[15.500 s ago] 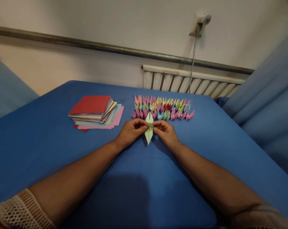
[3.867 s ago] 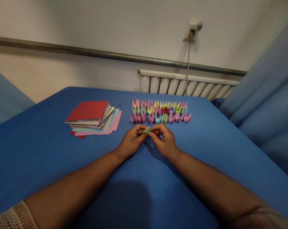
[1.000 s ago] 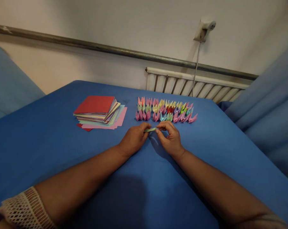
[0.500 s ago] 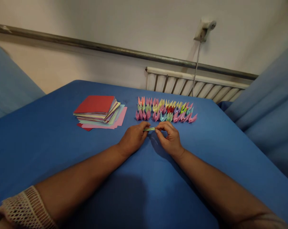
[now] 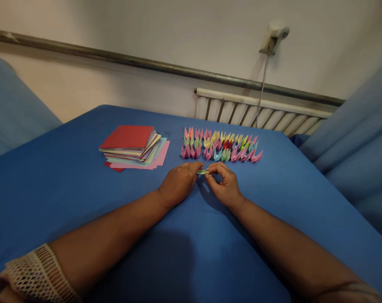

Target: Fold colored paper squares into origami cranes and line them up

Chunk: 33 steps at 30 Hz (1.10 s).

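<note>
- We pinch a small folded green paper point(image 5: 203, 171) between our left hand point(image 5: 180, 182) and right hand point(image 5: 225, 184), fingertips closed on it;
- folded paper pieces point(image 5: 220, 145) just beyond; paper stack point(image 5: 132, 146) far left.

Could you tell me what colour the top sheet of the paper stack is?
The top sheet is red; head view.

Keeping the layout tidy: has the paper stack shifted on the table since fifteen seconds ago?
No. The paper stack sits at the same gap from the left end of the rows of folded pieces. Only the camera view has shifted slightly.
</note>
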Motion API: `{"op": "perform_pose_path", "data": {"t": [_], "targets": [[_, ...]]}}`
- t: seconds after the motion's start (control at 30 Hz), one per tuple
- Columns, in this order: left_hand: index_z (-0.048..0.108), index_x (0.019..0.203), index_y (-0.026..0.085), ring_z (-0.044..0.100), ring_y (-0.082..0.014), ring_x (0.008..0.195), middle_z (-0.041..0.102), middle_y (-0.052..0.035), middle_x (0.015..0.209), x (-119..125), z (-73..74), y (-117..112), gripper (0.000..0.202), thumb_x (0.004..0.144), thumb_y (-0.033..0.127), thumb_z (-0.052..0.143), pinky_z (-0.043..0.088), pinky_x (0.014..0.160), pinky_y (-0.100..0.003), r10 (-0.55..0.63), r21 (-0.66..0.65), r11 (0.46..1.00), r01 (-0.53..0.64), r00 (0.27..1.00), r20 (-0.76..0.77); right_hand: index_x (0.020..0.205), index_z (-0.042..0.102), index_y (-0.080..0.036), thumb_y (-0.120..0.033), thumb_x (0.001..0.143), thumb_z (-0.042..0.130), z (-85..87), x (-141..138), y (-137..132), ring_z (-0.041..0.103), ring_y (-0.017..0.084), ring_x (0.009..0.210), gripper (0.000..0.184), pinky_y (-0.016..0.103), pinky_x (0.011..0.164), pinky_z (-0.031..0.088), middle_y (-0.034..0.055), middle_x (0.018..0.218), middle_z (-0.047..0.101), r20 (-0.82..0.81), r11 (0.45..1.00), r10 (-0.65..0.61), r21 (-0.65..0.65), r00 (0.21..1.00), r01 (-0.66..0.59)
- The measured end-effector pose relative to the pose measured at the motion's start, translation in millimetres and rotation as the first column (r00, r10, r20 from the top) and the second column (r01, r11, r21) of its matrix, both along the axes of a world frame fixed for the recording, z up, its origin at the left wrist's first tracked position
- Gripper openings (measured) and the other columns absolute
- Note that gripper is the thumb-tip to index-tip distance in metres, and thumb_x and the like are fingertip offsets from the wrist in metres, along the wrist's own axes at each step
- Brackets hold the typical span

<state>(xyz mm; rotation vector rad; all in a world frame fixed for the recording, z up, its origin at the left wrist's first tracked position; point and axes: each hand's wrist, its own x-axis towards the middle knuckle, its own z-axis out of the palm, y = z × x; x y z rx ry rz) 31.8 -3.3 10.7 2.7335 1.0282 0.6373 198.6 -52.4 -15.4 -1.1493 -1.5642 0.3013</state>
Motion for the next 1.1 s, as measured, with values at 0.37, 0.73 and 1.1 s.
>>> {"op": "perform_pose_path", "data": {"t": [0.37,0.73,1.1], "targets": [[0.057,0.118,0.018,0.065,-0.0253,0.101,0.07,-0.0099,0.104,-0.8,-1.6,-1.2,0.029,0.091,0.013,0.046,0.051,0.088,-0.038,-0.009,0.052,0.999,0.01,1.0,-0.02,0.079,0.061,-0.022,-0.02,0.082,0.057,0.6,-0.1,-1.3,0.059,0.017,0.077,0.005,0.031,0.075,0.048,0.0016,0.08,0.063,-0.089,0.997,0.028,-0.073,0.996,-0.035],[0.056,0.119,0.017,0.066,-0.0272,0.102,0.069,-0.0121,0.107,-1.4,-2.2,2.1,0.033,0.089,0.01,0.047,0.052,0.088,-0.04,-0.006,0.022,1.0,0.007,1.0,-0.019,0.073,0.058,-0.021,-0.02,0.079,0.062,-0.5,-4.9,-0.1,0.058,0.016,0.074,0.007,0.031,0.073,0.049,0.0013,0.08,0.061,-0.237,0.997,-0.03,-0.071,0.971,0.014],[0.061,0.111,0.02,0.069,-0.0225,0.095,0.073,-0.0054,0.105,-0.8,-3.1,4.8,0.025,0.088,0.018,0.052,0.052,0.081,-0.032,0.058,-0.257,0.966,-0.016,0.986,0.158,0.088,0.067,-0.021,-0.02,0.085,0.059,-0.8,-0.1,2.7,0.06,0.015,0.079,0.009,0.029,0.075,0.049,0.002,0.085,0.064,-0.166,0.999,0.023,-0.044,0.986,-0.031]]}}
